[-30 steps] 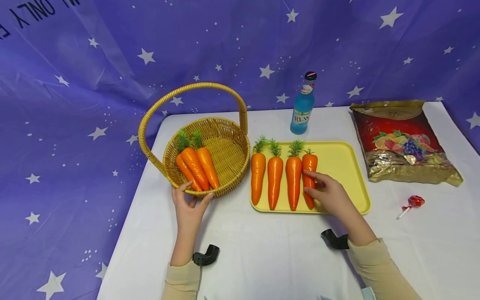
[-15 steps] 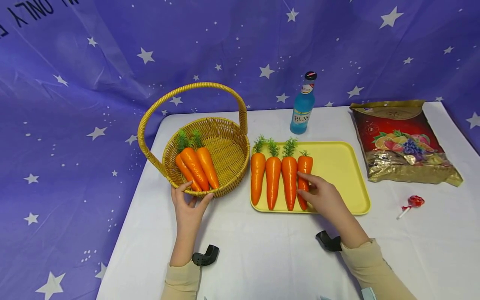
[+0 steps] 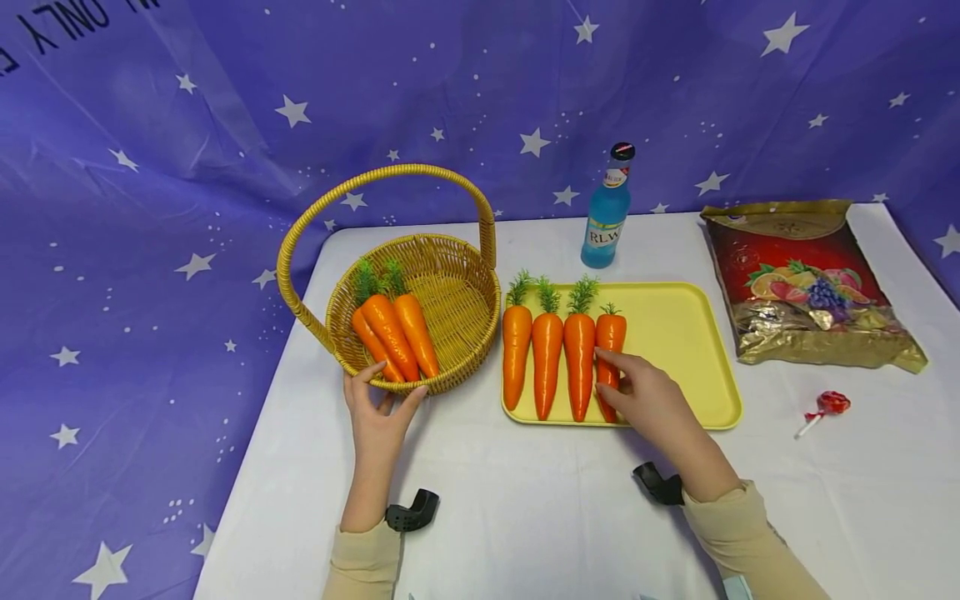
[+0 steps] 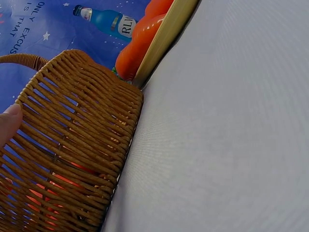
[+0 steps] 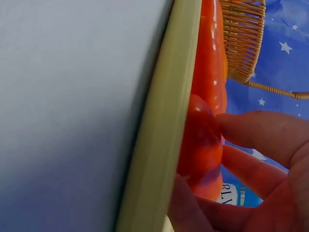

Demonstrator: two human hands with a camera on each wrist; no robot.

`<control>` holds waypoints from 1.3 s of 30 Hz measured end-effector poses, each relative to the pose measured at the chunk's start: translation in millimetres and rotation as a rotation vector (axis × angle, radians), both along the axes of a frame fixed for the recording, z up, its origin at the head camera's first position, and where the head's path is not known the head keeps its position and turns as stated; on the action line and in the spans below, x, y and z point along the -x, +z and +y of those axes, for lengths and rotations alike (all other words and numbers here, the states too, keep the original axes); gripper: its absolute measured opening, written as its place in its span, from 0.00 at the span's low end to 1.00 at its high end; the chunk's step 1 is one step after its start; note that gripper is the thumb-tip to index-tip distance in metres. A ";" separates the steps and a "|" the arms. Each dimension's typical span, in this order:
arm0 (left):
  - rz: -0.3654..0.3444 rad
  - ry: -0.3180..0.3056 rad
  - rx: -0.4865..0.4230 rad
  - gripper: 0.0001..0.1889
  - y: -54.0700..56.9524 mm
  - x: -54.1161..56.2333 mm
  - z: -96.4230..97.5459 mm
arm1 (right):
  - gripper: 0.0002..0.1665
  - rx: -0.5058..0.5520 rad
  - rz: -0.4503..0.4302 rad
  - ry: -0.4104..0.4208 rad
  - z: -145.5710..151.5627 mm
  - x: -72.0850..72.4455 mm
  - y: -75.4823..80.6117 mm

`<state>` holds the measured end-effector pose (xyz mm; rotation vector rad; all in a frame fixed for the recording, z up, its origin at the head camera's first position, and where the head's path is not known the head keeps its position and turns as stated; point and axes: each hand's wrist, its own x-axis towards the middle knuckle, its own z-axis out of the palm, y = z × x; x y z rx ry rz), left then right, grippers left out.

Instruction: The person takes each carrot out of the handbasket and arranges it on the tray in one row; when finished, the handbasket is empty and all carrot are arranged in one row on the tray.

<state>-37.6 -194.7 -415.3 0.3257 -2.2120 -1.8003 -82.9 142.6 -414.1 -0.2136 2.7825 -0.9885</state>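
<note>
My left hand (image 3: pixel 377 414) grips the near rim of the wicker basket (image 3: pixel 461 358), its thumb and fingers spread along it. Three orange carrots (image 3: pixel 408 329) with green tops lie inside, against the basket's left side. On the yellow tray (image 3: pixel 675 325), several carrots (image 3: pixel 547 367) lie side by side, tops pointing away. My right hand (image 3: pixel 652 400) holds the rightmost carrot (image 3: pixel 611 332) between thumb and fingers, and its lower part is partly hidden. In the right wrist view, the fingers close around this carrot (image 5: pixel 200 145) just behind the tray's edge (image 5: pixel 164 121).
Behind the tray stands a blue bottle (image 3: pixel 604 217). A red and gold bag (image 3: pixel 810 283) with fruit pictures lies at the right, and a red lollipop (image 3: pixel 828 403) in front of it. A starry purple cloth (image 3: pixel 450 100) hangs behind the white table (image 3: pixel 540 517).
My right hand has slid the rightmost carrot left on the tray, against its neighbour, and the two middle carrots have shifted slightly left. My left hand has stayed on the basket rim.
</note>
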 end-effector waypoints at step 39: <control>0.023 -0.010 0.007 0.33 -3.0 -0.3 -1.2 | 0.26 0.553 -0.210 0.495 -189.9 97.2 42.8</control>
